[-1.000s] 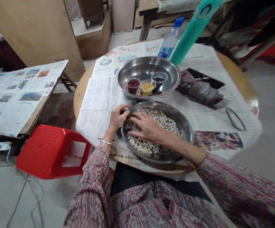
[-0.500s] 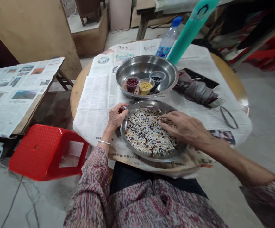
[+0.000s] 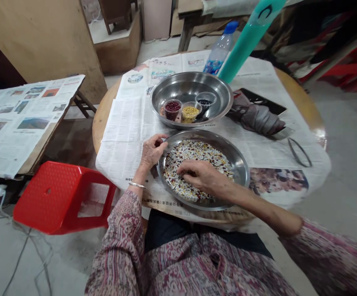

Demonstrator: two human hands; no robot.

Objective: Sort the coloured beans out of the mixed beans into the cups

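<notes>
A round steel pan [image 3: 244, 166] holds a spread layer of mixed white, yellow, dark red and black beans or grains [image 3: 201, 154]. My left hand [image 3: 154, 151] pinches the pan's left rim between thumb and fingers. Over the middle of the mix is my right hand [image 3: 204, 177], fingertips curled down to the grains; whatever is between them is hidden. Just behind, a deeper steel basin [image 3: 193, 80] contains a clear cup of dark red beans [image 3: 172, 107], a cup of yellow beans [image 3: 190, 111] and a cup of black beans [image 3: 205, 101].
Newspaper [image 3: 123, 123] covers the round table. Behind the basin stand a blue-capped bottle [image 3: 218, 53] and a tall green container [image 3: 242, 45]. A folded grey umbrella [image 3: 255, 117] lies at right. A red stool [image 3: 51, 193] stands left, beside another newspaper-covered table [image 3: 27, 111].
My right hand has moved left across the pan, from its right side to the middle of the grains, and its fingers have curled in. My left hand stays at the rim.
</notes>
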